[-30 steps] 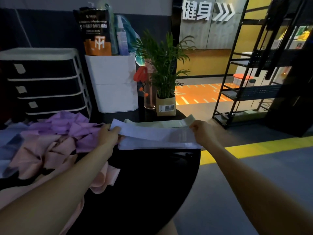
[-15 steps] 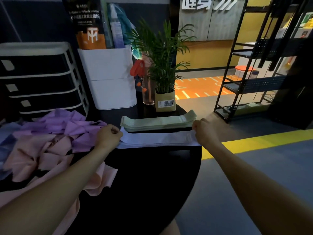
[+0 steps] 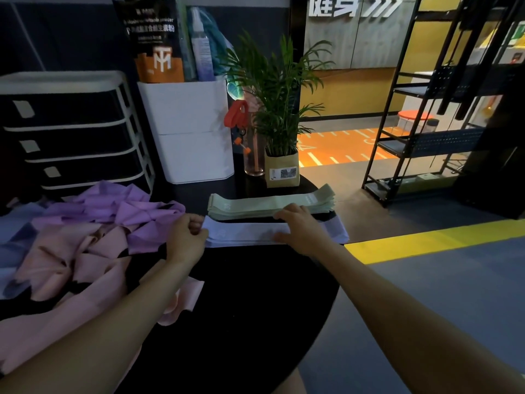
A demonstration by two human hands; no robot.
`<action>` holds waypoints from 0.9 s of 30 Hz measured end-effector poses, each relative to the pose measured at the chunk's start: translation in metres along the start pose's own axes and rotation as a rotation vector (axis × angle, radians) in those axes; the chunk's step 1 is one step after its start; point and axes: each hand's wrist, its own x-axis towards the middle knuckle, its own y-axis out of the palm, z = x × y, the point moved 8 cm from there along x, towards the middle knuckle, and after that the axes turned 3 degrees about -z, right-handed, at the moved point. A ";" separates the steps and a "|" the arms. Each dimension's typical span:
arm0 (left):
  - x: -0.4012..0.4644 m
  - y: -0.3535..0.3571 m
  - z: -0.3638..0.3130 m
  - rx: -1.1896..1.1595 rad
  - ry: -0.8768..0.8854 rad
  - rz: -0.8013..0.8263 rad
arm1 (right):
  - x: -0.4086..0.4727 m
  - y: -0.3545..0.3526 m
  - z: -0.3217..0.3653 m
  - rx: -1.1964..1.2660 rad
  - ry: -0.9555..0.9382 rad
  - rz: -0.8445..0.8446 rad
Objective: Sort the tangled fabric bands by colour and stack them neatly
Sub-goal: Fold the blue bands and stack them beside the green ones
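— On the black round table [image 3: 255,308], what differs from a second ago?

— The pale lilac band [image 3: 247,233] was held up, stretched between both hands; now it lies flat on its own pile, just in front of the green stack [image 3: 270,204]. The right hand [image 3: 301,231] has left the band's far end and slid inward, fingers fairly straight and lying on top, smoothing it. The left hand [image 3: 186,237] keeps its fingers curled, pinching the near end.

— So for the task?

— I judge this band placed: two colours are stacked. The purple and pink tangle [image 3: 93,237] at the left remains unsorted, with a bluish piece at its far-left edge.

— Any edges to worry about?

— The lilac pile's right end sits close to the table's rim, the floor and yellow line [image 3: 426,243] beyond; a hard sweep could push it off. The potted plant [image 3: 279,118] and white bin [image 3: 187,129] stand behind the green stack, limiting room there.

— Free space?

— Bare dark tabletop nearer the person, between both forearms, looks suited for further stacks.
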 end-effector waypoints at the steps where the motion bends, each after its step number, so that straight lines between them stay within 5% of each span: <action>1: 0.000 0.001 0.002 -0.004 0.021 0.022 | 0.004 0.007 0.006 -0.004 -0.009 0.044; 4: 0.000 0.004 -0.001 0.010 0.152 0.142 | 0.014 0.021 0.014 -0.023 -0.014 0.150; 8: 0.006 0.008 -0.025 0.311 0.424 0.379 | 0.024 0.030 0.012 -0.044 -0.002 0.268; 12: 0.015 0.015 -0.022 0.465 0.380 0.550 | 0.027 0.034 0.005 -0.041 0.022 0.316; 27: 0.009 0.024 -0.029 0.519 0.419 0.568 | 0.020 0.028 -0.002 -0.008 -0.012 0.261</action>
